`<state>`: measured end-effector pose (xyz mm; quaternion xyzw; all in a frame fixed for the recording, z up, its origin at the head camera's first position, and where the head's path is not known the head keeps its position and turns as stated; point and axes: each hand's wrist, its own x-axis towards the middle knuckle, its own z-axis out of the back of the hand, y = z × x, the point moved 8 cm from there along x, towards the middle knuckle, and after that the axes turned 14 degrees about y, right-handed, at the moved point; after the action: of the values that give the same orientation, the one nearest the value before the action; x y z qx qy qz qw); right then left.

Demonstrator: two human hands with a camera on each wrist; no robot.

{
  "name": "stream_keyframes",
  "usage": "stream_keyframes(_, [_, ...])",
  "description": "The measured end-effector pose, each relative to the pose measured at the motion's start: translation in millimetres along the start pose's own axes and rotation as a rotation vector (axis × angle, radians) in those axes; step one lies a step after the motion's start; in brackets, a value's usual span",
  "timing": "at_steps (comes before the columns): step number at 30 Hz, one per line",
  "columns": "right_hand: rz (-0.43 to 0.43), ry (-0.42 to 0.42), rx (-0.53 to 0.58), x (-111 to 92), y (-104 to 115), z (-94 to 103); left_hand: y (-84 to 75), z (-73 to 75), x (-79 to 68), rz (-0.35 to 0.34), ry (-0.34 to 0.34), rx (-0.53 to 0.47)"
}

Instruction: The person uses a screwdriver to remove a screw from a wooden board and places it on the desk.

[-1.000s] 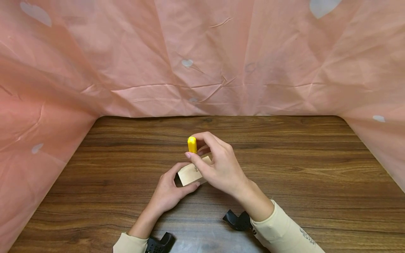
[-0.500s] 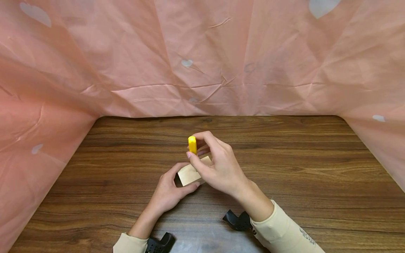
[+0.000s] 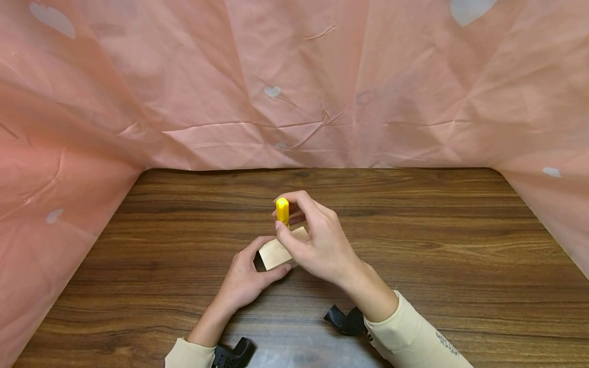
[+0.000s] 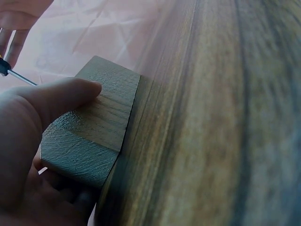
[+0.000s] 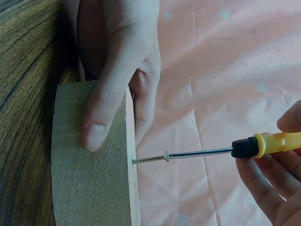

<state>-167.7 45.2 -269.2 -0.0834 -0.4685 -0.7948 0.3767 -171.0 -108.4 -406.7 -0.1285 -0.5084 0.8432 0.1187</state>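
your left hand [image 3: 246, 281] clamps a pale wooden block [image 3: 275, 255] just below the middle of the head view, thumb along its near side, while your right hand [image 3: 324, 245] pinches the yellow handle of a screwdriver [image 3: 282, 209] between thumb and fingers directly above it. the two hands work close together, the right one covering part of the block's top face from overhead.

in the right wrist view, a threaded screw [image 5: 151, 159] stands out from the block's face near the center of the frame, its tip at the wood and most of its thread exposed. the screwdriver's metal shaft meets the screw's head, the two nearly in line, with a black collar and the yellow handle toward the right edge.

the block sits against a dark wood-grain tabletop [image 3: 437, 220]. a creased pink sheet [image 3: 294, 66] printed with pale hearts fills the upper frame. your cream sleeves [image 3: 409, 332] and black wrist devices [image 3: 347, 321] show along the bottom.
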Motion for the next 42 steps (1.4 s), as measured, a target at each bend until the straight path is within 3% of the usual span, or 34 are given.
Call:
stream_keyframes(6, [0.008, 0.001, 0.005, 0.4, 0.3, -0.9, 0.6, 0.1, 0.1, 0.001, -0.006, 0.003])
stream_keyframes(15, [0.012, -0.019, -0.088, 0.0, -0.5, 0.0, -0.7, 0.7, -0.5, -0.003, -0.006, 0.015])
stream_keyframes(32, [-0.061, 0.023, -0.018, 0.0, -2.3, 0.4, 1.1, 0.2, 0.4, 0.000, -0.005, 0.007])
stream_keyframes(42, [-0.028, 0.044, -0.016, 0.3, -1.4, -1.4, 0.4, 0.1, 0.3, 0.001, 0.000, -0.005])
